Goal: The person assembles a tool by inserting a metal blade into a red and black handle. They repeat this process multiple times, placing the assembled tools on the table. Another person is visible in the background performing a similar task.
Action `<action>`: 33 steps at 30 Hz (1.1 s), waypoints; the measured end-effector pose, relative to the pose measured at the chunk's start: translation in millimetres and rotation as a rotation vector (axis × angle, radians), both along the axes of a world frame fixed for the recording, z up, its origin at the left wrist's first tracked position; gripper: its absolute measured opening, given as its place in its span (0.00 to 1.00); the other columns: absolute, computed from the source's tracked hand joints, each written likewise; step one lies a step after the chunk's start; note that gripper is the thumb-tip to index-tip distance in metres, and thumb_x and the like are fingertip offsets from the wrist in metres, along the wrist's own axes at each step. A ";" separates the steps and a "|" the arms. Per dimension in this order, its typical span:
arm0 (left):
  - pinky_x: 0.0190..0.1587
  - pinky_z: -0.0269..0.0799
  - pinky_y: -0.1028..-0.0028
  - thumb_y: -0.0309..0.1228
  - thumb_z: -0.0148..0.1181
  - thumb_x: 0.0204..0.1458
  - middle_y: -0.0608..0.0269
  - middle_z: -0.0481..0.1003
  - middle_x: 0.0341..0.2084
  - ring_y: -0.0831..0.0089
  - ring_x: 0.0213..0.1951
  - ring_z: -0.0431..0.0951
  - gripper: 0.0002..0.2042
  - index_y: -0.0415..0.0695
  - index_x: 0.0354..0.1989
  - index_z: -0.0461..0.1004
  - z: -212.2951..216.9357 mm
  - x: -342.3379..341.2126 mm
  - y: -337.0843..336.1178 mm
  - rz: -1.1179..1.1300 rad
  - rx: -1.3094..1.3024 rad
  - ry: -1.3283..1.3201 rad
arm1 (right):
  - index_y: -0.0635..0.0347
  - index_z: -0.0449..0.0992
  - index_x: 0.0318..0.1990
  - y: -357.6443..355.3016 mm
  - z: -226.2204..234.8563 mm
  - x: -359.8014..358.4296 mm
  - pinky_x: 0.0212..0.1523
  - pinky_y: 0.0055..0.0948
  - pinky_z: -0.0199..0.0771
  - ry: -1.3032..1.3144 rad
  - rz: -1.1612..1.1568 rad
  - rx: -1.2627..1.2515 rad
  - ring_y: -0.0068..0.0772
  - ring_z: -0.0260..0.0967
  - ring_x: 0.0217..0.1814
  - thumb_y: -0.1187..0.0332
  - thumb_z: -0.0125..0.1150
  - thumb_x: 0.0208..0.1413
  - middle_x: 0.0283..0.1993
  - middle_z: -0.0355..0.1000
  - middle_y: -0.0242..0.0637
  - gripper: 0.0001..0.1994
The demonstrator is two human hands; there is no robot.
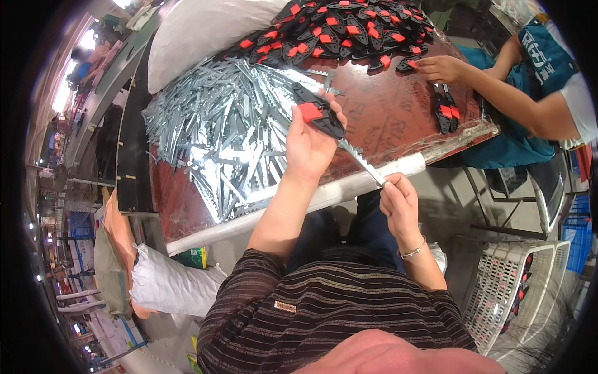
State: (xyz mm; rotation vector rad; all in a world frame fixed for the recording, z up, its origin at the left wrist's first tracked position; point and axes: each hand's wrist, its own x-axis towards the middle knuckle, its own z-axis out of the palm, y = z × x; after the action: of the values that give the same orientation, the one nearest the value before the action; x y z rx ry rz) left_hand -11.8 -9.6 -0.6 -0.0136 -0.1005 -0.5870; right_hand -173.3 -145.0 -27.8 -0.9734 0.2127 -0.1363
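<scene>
Held a black clamp-like piece [327, 126] with a red tab [309, 112] in the left hand [311, 149], with the palm turned largely upward and the thumb and fingers closed about its sides, apparently to cradle it steadily above the near part of the red-brown tabletop [389, 93]. Pinched the outer end of a notched metal strip [362, 163] in the right hand [400, 202], between the thumb and curled fingers, probably to leave the rest of its length free and in line with the black piece. Had both in one slanting line over the white table edge [405, 165], with the strip's other end at the lower tip of the piece; could not tell from this angle whether seated inside or merely touching. Had a broad heap of loose strips [230, 124] spread beyond the left forearm, likely for picking up without a long reach, beside a bulky white sack [205, 40]. Had a pile of similar black-and-red pieces [349, 31] at the far side, presumably for sharing, judging by a co-worker's hand [441, 70] at its right end, with fingertips touching or nearly touching one piece. Saw two more pieces [446, 115] laid side by side near the right table edge, with metal ends pointing inward, perhaps to avoid overhanging.
</scene>
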 end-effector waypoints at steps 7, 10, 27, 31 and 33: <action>0.54 0.63 0.62 0.38 0.54 0.53 0.58 0.64 0.48 0.62 0.51 0.65 0.24 0.39 0.54 0.57 -1.9 3.5 1.3 -0.012 -0.105 0.026 | 0.61 0.65 0.36 2.0 4.9 -0.6 0.14 0.15 0.41 0.003 -0.022 0.008 0.10 0.42 0.14 0.71 0.47 0.59 0.17 0.51 0.19 0.04; 0.54 0.64 0.62 0.37 0.55 0.52 0.60 0.65 0.47 0.63 0.50 0.66 0.24 0.40 0.54 0.58 -7.7 4.3 2.8 -0.016 -0.115 0.035 | 0.61 0.65 0.36 1.0 9.1 -2.4 0.15 0.14 0.41 0.008 0.007 0.033 0.10 0.42 0.14 0.71 0.47 0.59 0.17 0.51 0.19 0.04; 0.54 0.66 0.65 0.41 0.53 0.54 0.60 0.66 0.47 0.66 0.51 0.67 0.24 0.43 0.55 0.58 -21.1 -26.6 -18.9 -0.035 0.145 -0.103 | 0.59 0.65 0.35 9.5 22.8 11.8 0.13 0.15 0.39 0.128 0.050 -0.006 0.10 0.41 0.13 0.69 0.46 0.60 0.16 0.49 0.19 0.04; 0.57 0.65 0.64 0.43 0.49 0.56 0.57 0.67 0.48 0.64 0.52 0.68 0.23 0.44 0.56 0.58 -20.8 -35.4 -28.2 -0.030 0.200 -0.104 | 0.60 0.65 0.37 8.8 25.1 27.3 0.14 0.14 0.40 0.121 0.020 0.003 0.10 0.41 0.13 0.69 0.45 0.61 0.16 0.50 0.19 0.05; 0.58 0.63 0.61 0.46 0.45 0.57 0.56 0.66 0.50 0.64 0.53 0.67 0.24 0.43 0.56 0.58 -19.6 -32.5 -27.3 0.005 0.246 -0.129 | 0.61 0.65 0.38 8.0 26.7 29.5 0.14 0.14 0.40 0.109 0.026 -0.011 0.09 0.41 0.14 0.68 0.45 0.61 0.17 0.50 0.19 0.06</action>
State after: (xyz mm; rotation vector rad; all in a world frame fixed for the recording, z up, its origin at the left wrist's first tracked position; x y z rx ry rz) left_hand -44.4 -36.8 -20.2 0.2630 -0.1530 -0.5920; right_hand -143.8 -136.9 -1.1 -0.9952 0.2996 -0.0612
